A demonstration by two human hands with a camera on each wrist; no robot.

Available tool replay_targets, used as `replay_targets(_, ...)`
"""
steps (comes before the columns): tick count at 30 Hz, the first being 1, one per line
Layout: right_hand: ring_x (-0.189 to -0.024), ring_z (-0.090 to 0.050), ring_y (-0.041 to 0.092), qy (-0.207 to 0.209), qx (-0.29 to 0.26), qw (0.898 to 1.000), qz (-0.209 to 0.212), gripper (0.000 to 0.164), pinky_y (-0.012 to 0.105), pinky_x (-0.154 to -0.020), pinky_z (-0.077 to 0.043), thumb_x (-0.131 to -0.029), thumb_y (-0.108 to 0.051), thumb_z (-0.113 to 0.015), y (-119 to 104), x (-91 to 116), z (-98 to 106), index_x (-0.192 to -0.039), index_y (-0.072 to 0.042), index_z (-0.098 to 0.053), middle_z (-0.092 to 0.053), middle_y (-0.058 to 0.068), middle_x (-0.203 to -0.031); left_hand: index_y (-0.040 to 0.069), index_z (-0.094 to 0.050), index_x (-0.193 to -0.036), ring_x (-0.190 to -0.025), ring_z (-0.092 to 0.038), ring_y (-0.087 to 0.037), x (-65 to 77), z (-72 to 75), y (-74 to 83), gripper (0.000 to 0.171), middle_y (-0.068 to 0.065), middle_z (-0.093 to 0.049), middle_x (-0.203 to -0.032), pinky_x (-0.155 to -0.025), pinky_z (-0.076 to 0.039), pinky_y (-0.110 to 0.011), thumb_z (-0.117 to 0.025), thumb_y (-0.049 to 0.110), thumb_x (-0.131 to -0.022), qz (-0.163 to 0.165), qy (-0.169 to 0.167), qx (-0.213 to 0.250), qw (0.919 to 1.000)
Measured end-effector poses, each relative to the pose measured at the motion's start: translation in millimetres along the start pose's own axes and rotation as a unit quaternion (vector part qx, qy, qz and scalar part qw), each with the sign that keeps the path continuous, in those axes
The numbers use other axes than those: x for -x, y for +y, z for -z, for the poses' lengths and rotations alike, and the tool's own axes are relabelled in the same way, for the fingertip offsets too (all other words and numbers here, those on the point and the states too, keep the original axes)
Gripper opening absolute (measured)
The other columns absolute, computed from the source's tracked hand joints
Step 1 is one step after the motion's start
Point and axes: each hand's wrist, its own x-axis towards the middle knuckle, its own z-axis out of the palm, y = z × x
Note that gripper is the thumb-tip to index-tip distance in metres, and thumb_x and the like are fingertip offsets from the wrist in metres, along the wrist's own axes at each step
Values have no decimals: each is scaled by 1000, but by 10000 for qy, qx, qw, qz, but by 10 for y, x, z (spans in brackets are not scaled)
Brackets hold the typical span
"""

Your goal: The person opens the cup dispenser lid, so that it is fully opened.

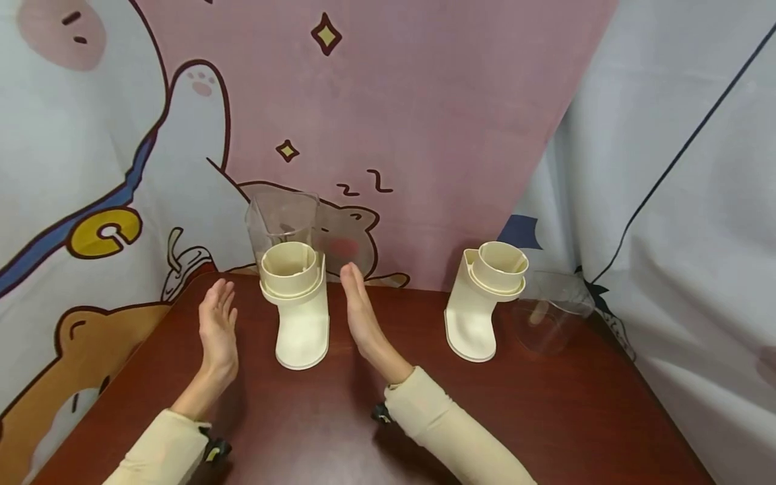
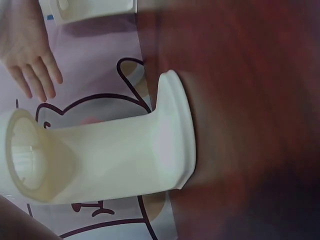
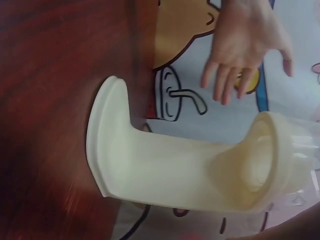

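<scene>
A cream plastic stand [image 1: 302, 330] with a flat rounded foot and a round collar [image 1: 289, 269] at its top stands upright on the table. My left hand [image 1: 219, 330] is held to its left and my right hand [image 1: 364, 320] to its right, palms facing inward with straight fingers. Both hands are apart from the stand and hold nothing. A clear plastic container [image 1: 283, 214] rises behind the collar; whether they are joined I cannot tell. The left wrist view shows the stand [image 2: 110, 155] from the side, with the right hand [image 2: 30, 47] beyond it.
A matching cream stand [image 1: 473, 330] is on the right side of the brown table [image 1: 291, 431]. Close beside it is another clear container [image 1: 553, 320]. A printed cartoon curtain [image 1: 424, 135] hangs directly behind the table.
</scene>
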Motion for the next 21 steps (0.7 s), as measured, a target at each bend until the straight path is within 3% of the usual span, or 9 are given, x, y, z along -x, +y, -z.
replay_targets(6, -155, -9, 21, 35, 230, 9997, -4, 93, 48, -125, -7, -95, -75, -28, 5, -224, -161, -161, -11, -9, -10, 6, -168, 6, -12, -159, -154, -11, -18, -211, -110, -66, 73, -12, -16, -165, -126, 0, -33, -18, 54, -104, 79, 32, -143, 9999)
replay_targets(17, -155, -10, 23, -224, 142, 9992, 283, 87, 45, -125, -8, -100, -67, -19, 40, -320, -394, -160, -6, -10, -12, 12, -167, 4, -4, -160, -156, -2, -19, -452, -272, -186, 76, -11, -4, -168, -125, 1, -32, -6, 55, -104, -97, -793, -561, 9952)
replay_targets(21, -155, -6, 21, -81, 166, 9997, 163, 88, 43, -126, -5, -100, -69, -18, 75, -334, -424, -160, -7, -7, -8, 10, -168, 2, -16, -158, -153, -10, -15, -478, -383, -254, 76, -13, -14, -165, -124, -2, -29, -5, 55, -104, -237, -872, -532, 9945)
